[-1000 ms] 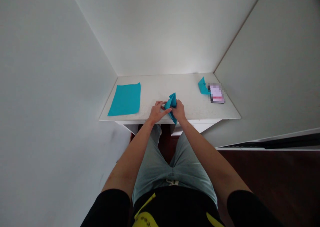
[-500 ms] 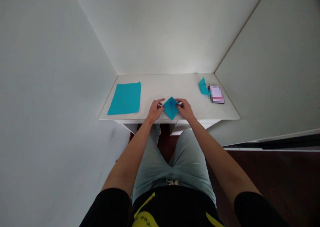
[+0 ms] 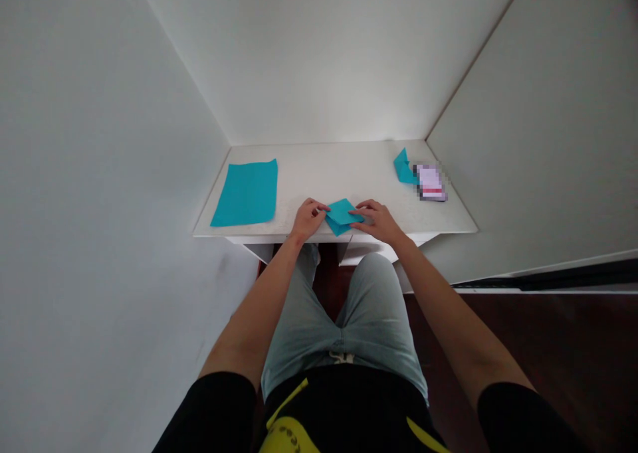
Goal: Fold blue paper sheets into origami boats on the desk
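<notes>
A small folded teal paper lies near the front edge of the white table. My left hand pinches its left corner with curled fingers. My right hand rests on its right side, fingertips pressing the fold down onto the table. The paper sits between both hands, partly over the table's front edge.
A flat teal sheet lies at the table's left. A folded teal piece sits at the back right beside a small blurred card. White walls close in on the left, back and right. Dark floor lies below on the right.
The paper stood upright between my hands a second ago; it now lies flat and folded smaller. My right hand has shifted right and pressed down.
</notes>
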`<state>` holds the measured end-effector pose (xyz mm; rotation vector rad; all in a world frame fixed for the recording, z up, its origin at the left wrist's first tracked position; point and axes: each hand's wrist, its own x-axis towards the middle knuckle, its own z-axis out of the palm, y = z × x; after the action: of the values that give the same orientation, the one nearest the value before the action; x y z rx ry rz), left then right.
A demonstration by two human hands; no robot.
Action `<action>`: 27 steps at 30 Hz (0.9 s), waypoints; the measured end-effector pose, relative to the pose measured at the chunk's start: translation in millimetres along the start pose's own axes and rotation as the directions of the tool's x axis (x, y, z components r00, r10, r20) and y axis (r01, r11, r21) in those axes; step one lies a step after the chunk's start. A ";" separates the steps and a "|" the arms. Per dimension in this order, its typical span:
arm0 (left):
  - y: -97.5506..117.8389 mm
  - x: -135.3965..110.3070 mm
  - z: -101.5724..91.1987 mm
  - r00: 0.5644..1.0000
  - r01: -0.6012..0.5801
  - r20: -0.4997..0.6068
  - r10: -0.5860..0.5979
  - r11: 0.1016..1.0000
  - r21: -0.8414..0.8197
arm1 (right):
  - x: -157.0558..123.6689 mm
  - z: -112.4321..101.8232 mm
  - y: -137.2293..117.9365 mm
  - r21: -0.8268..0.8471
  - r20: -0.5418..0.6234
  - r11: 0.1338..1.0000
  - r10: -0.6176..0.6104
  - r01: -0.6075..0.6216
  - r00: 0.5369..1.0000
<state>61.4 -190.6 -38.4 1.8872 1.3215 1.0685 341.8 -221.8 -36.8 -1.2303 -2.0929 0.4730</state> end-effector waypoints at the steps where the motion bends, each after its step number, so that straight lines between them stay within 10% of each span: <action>1: 0.6 -0.6 0.5 1.000 -0.006 0.017 0.006 1.000 0.014 | -2.8 -1.9 0.3 -0.048 0.025 0.999 -0.012 0.013 1.000; 27: 17.5 -16.3 6.6 0.960 -0.269 0.167 0.223 0.896 0.353 | -12.8 39.0 -27.5 -0.152 -0.030 0.984 0.084 -0.087 0.996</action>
<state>72.3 -211.9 -31.8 2.4167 1.3080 0.8420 301.7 -245.7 -53.0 -1.4117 -2.0951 0.3384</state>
